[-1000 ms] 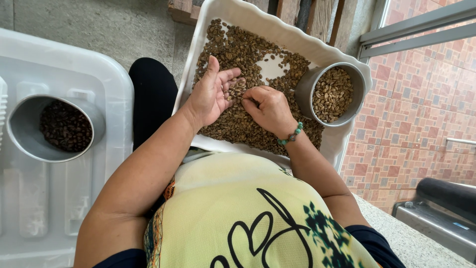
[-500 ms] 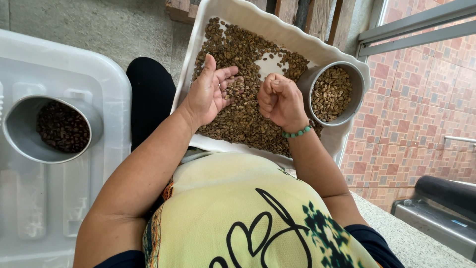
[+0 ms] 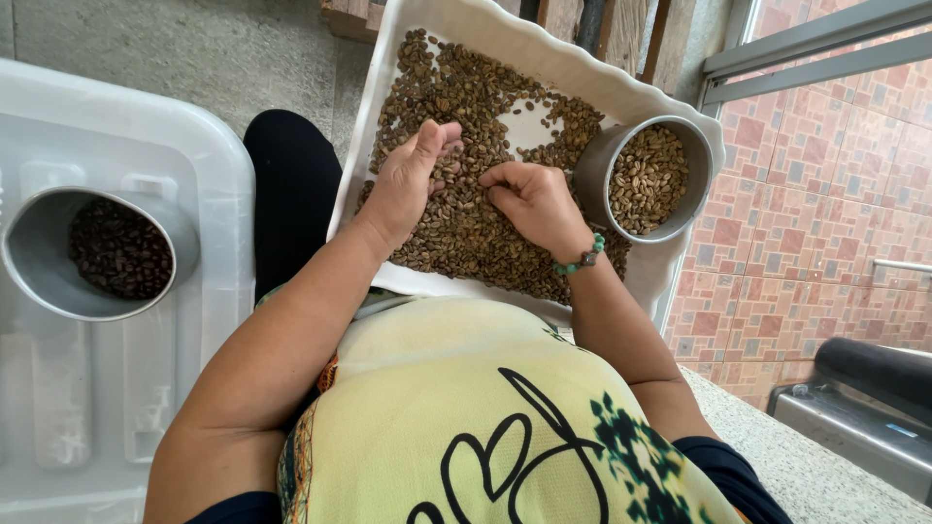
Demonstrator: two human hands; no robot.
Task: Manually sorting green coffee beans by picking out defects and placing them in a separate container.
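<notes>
While both hands work inside it, the white tray point(image 3: 636, 92) rests across the person's lap, its long axis running from the lap toward the upper right of the view, far end pointing away from the body. Pale brown beans point(image 3: 466, 223) cover most of its floor in 1 loose layer, with a bare white patch point(image 3: 529, 124) near the far end.

Left hand point(image 3: 408, 184): lies on the beans at the tray's left side, fingers loosely extended and slightly spread, thumb raised. It grips nothing that can be seen.

Right hand point(image 3: 532, 199): curled, knuckles up, fingertips drawn narrow and pressed down into the beans beside the left hand. Whether it pinches a bean cannot be told. A green bead bracelet point(image 3: 581, 260) circles the wrist.

1 grey metal cup point(image 3: 607, 165) sits in the tray's right corner, just beside the right hand, filled with pale beans. A 2nd metal cup point(image 3: 39, 262), holding darker beans, stands well apart on a white plastic lid point(image 3: 194, 146) at the left. The 2 hands are near each other but not touching.
</notes>
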